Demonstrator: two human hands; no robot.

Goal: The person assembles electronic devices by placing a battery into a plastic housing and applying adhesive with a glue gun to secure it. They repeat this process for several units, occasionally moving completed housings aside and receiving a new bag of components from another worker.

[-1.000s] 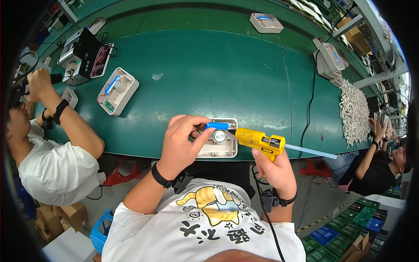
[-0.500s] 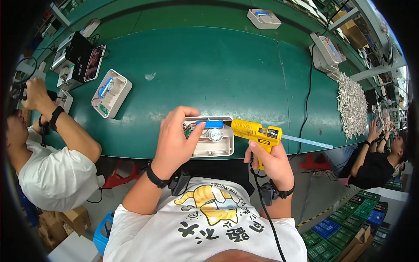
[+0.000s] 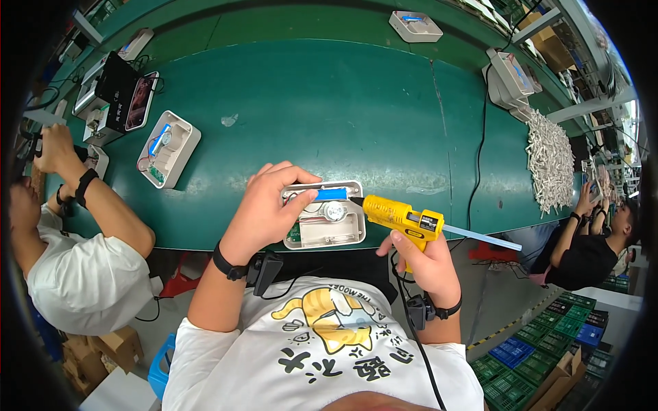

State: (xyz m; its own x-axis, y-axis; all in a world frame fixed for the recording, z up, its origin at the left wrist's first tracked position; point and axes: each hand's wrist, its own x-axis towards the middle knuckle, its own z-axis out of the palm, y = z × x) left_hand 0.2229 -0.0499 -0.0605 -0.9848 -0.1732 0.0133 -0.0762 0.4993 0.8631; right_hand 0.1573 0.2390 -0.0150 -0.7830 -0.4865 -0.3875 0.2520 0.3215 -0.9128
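A white plastic casing [image 3: 312,238] lies near the front edge of the bench. Inside it are a blue battery cell [image 3: 332,194], a round silvery part [image 3: 334,212], thin wires and a bit of green circuit board. My left hand [image 3: 266,202] grips the casing's left side, fingers over the far rim and thumb on the cell's left end. In my right hand [image 3: 426,263] is a yellow hot glue gun [image 3: 403,218] with a translucent glue stick [image 3: 483,238] jutting from its back. Its dark nozzle points at the cell's right end; whether it touches is unclear.
Another casing [image 3: 181,152] with similar parts stands to the left, near a black box [image 3: 110,96] and a phone [image 3: 142,101]. On the right, a black cable [image 3: 482,147] crosses the green bench beside a heap of small white pieces [image 3: 550,164]. People sit at both sides.
My left hand has shifted left, its fingers drawing in over the casing's far rim. The glue gun has come slightly nearer to me, its nozzle still by the cell's right end.
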